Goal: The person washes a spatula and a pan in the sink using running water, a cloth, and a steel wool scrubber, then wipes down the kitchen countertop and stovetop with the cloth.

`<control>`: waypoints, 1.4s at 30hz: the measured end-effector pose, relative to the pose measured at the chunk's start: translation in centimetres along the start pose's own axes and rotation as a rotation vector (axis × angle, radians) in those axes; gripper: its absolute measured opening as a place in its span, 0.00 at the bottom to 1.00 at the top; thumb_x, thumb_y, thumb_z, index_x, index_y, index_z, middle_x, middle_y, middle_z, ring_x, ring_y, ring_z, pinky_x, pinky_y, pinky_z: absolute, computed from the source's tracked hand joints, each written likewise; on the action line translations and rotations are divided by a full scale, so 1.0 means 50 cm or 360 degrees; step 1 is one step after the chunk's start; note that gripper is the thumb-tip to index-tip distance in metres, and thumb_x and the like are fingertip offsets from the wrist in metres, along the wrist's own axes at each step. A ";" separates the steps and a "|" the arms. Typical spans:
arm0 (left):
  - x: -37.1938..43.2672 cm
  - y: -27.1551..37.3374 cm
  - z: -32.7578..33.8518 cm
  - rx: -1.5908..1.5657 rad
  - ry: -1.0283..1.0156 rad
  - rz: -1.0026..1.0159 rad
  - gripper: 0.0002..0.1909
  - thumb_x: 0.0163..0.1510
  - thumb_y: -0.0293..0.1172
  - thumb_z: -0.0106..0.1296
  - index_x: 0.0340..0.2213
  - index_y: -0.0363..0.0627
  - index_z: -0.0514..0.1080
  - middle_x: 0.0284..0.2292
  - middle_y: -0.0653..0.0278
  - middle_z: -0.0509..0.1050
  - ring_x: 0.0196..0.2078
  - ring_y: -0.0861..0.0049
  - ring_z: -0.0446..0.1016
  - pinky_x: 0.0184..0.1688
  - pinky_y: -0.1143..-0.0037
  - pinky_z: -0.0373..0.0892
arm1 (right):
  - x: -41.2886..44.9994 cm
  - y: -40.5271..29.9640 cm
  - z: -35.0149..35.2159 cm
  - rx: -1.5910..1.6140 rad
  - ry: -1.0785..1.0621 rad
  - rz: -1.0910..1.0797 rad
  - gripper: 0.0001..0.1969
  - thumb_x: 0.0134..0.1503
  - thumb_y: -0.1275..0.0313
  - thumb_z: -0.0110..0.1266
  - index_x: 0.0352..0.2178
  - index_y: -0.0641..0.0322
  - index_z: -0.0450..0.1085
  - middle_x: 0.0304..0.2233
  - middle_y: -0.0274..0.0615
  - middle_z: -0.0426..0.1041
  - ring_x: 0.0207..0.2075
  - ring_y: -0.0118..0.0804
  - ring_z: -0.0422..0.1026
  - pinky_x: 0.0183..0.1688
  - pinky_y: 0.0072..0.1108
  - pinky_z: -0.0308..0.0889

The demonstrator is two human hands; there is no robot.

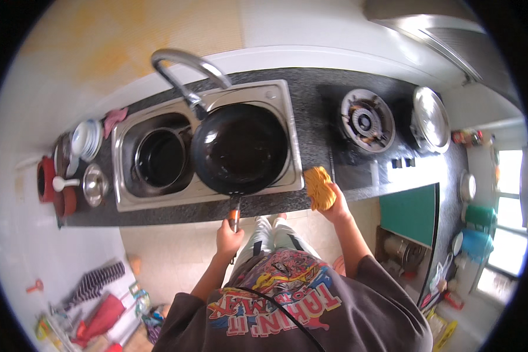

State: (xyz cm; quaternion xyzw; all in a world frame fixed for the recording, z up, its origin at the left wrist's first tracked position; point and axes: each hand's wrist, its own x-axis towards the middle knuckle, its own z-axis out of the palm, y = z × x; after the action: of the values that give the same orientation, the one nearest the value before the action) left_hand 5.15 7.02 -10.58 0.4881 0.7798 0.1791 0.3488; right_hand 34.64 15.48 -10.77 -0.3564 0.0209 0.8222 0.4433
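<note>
A dark wok (242,149) rests over the right basin of the steel sink (295,163), its inside facing up and showing a few shiny spots. Its handle (234,215) points toward me over the counter's front edge, and my left hand (229,240) grips the end of it. In my right hand (338,207) is a bunched yellow cloth (320,188), held at the counter edge just right of the sink. The chrome faucet (189,61) arches behind the wok, its spout above the wok's far rim. A dark pot (162,157) sits in the left basin.
Right of the sink is a gas burner (367,121), with a shiny metal lid (431,119) beyond it. Stacked bowls (87,140), a metal bowl (95,185) and a white spoon (65,183) crowd the counter's left end. A range hood (457,39) overhangs at upper right.
</note>
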 end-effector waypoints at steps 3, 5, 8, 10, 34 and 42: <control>0.014 -0.006 0.031 -0.0062 -0.0024 0.0145 0.12 0.35 0.28 0.49 0.23 0.36 0.60 0.18 0.50 0.67 0.22 0.57 0.68 0.24 0.68 0.63 | -0.011 -0.056 0.041 -0.0164 0.0005 -0.0251 0.22 0.48 0.61 0.44 0.44 0.58 0.56 0.36 0.42 0.64 0.35 0.37 0.65 0.36 0.23 0.62; 0.009 0.035 0.029 0.0041 -0.0056 0.0131 0.13 0.36 0.28 0.49 0.26 0.36 0.61 0.20 0.50 0.68 0.24 0.57 0.69 0.26 0.68 0.63 | 0.041 -0.081 0.019 -0.1055 0.0301 -0.0751 0.23 0.45 0.65 0.49 0.44 0.58 0.57 0.36 0.44 0.65 0.35 0.38 0.66 0.38 0.24 0.63; 0.026 0.066 0.047 0.0199 -0.0161 0.0137 0.20 0.37 0.31 0.49 0.34 0.36 0.59 0.26 0.45 0.67 0.31 0.52 0.67 0.32 0.63 0.63 | 0.057 -0.110 0.026 -0.2609 0.0608 -0.0979 0.25 0.41 0.66 0.53 0.43 0.54 0.57 0.38 0.51 0.62 0.39 0.47 0.63 0.43 0.29 0.60; 0.017 0.107 0.042 0.0304 -0.0159 0.0209 0.23 0.39 0.32 0.48 0.37 0.35 0.57 0.33 0.45 0.64 0.36 0.52 0.65 0.36 0.64 0.61 | 0.025 -0.080 0.034 -0.2908 0.0843 -0.1355 0.22 0.40 0.67 0.53 0.40 0.53 0.61 0.38 0.53 0.61 0.41 0.53 0.60 0.45 0.32 0.58; -0.293 0.952 0.600 0.0372 -0.0617 0.1176 0.00 0.40 0.20 0.44 0.20 0.37 0.65 0.18 0.61 0.68 0.23 0.76 0.68 0.29 0.78 0.64 | -0.746 -0.783 -0.825 -0.1442 0.1434 -0.1307 0.11 0.42 0.77 0.47 0.32 0.59 0.66 0.26 0.39 0.68 0.32 0.32 0.67 0.36 0.23 0.63; -0.272 1.156 0.835 0.0216 -0.0813 0.1360 0.03 0.36 0.22 0.46 0.16 0.36 0.63 0.14 0.58 0.67 0.19 0.72 0.68 0.25 0.77 0.64 | -0.804 -1.156 -0.924 -0.1911 0.2089 -0.1797 0.13 0.41 0.77 0.48 0.33 0.62 0.63 0.29 0.46 0.66 0.30 0.36 0.67 0.34 0.21 0.64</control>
State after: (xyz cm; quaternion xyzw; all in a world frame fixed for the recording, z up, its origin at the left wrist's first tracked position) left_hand 75.76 18.96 1.38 0.8136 0.4098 0.1297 0.3914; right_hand 118.04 5.64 -4.58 -0.8507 -0.3229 0.0176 0.4143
